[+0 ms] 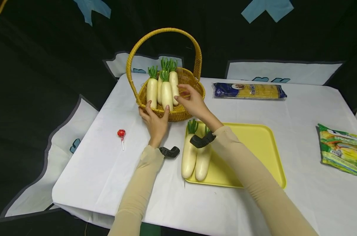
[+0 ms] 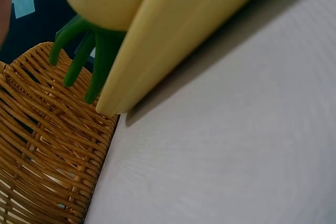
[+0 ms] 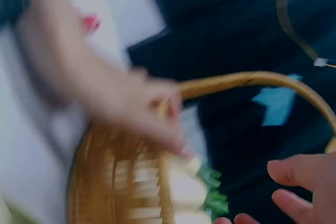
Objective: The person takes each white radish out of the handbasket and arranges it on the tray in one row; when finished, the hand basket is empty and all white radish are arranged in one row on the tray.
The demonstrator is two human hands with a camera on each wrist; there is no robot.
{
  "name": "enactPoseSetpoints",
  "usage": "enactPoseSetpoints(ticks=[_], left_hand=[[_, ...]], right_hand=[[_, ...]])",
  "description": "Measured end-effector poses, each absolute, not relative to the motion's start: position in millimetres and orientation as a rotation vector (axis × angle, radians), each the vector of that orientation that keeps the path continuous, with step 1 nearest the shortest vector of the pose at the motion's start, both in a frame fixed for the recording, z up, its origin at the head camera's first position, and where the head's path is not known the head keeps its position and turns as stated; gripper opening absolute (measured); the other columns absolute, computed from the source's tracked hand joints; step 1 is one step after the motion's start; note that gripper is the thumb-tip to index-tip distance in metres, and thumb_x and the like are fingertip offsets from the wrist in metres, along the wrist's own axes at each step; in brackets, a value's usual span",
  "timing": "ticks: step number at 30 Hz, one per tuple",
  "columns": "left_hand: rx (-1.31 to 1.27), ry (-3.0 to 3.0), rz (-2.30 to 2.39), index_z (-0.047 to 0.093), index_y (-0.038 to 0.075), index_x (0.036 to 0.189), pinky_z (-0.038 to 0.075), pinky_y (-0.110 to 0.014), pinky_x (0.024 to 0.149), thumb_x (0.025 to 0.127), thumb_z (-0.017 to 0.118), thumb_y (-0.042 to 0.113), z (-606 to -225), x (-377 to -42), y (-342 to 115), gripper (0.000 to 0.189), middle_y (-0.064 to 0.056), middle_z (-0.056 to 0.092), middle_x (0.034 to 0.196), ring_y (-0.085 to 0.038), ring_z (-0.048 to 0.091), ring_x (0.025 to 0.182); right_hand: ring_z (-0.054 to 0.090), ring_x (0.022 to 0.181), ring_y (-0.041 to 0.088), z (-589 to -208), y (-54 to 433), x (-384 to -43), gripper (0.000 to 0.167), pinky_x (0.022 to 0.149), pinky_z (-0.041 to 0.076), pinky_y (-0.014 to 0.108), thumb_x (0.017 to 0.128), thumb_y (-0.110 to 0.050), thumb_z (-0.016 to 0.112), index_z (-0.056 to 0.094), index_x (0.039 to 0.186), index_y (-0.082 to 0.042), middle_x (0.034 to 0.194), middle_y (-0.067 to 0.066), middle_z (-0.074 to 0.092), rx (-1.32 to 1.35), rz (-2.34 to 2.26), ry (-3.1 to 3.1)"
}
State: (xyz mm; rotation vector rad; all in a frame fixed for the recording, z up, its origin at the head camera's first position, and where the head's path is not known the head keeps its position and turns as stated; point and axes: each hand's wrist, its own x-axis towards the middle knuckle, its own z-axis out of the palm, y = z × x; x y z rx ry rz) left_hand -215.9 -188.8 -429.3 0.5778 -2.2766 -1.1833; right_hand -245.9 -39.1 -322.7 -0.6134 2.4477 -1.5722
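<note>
Four white radishes (image 1: 166,94) stand in the wicker basket (image 1: 178,116), long axes steep, leafy ends up and toward the far side, root ends down by the near rim. Left hand (image 1: 157,125) grips that rim, thumb and fingers hooked over it. Right hand (image 1: 194,103) holds nothing; thumb and fingers parted beside the rightmost radish, contact unclear. Two more radishes (image 1: 189,157) lie side by side on the yellow tray (image 1: 255,147), leaves toward the basket, roots toward the near edge, the left one over the tray's left edge. Open room: basket interior right of the radishes, beneath the arched handle; tray surface rightward; white tablecloth (image 1: 103,177) left, around the lollipop (image 1: 121,133).
</note>
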Motion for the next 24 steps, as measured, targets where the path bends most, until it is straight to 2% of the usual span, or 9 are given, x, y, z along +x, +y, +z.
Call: enactPoseSetpoints(ticks=[9, 17, 22, 24], left_hand=[[0.548, -2.252, -1.147, 0.025, 0.020, 0.136, 0.021, -0.054, 0.107, 0.078, 0.055, 0.061, -431.7, -214.4, -190.6, 0.077, -0.026, -0.003, 0.146, -0.043, 0.011, 0.135], [0.549, -2.266, -1.142, 0.024, 0.021, 0.136, 0.024, -0.055, 0.105, 0.078, 0.054, 0.061, -430.1, -216.9, -187.9, 0.076, -0.025, -0.003, 0.147, -0.043, 0.012, 0.134], [0.555, -2.269, -1.135, 0.024, 0.021, 0.136, 0.025, -0.056, 0.104, 0.078, 0.052, 0.063, -431.5, -216.0, -189.0, 0.078, -0.026, -0.004, 0.147, -0.044, 0.012, 0.134], [0.556, -2.268, -1.135, 0.023, 0.021, 0.137, 0.025, -0.056, 0.104, 0.078, 0.052, 0.063, -431.7, -215.0, -190.2, 0.077, -0.026, -0.004, 0.147, -0.044, 0.012, 0.134]], right_hand=[[0.045, 0.117, 0.028, -313.8, -79.1, -279.1, 0.051, 0.090, 0.044, 0.039, 0.089, -0.027, 0.054, 0.037, 0.136, -0.014, 0.130, 0.018, 0.044, -0.771, -1.160, 2.647], [0.018, 0.137, 0.033, -322.6, -92.0, -297.3, 0.053, 0.105, 0.029, 0.050, 0.092, -0.032, 0.047, 0.030, 0.141, -0.020, 0.144, 0.014, 0.034, -0.687, -0.991, 2.589], [0.015, 0.138, 0.034, -340.4, -93.7, -299.8, 0.062, 0.106, 0.028, 0.049, 0.089, -0.029, 0.054, 0.024, 0.143, -0.024, 0.145, 0.013, 0.033, -0.640, -0.989, 2.568], [0.020, 0.136, 0.035, -345.6, -95.4, -298.2, 0.066, 0.104, 0.031, 0.048, 0.087, -0.027, 0.058, 0.024, 0.143, -0.026, 0.144, 0.016, 0.032, -0.642, -1.039, 2.556]])
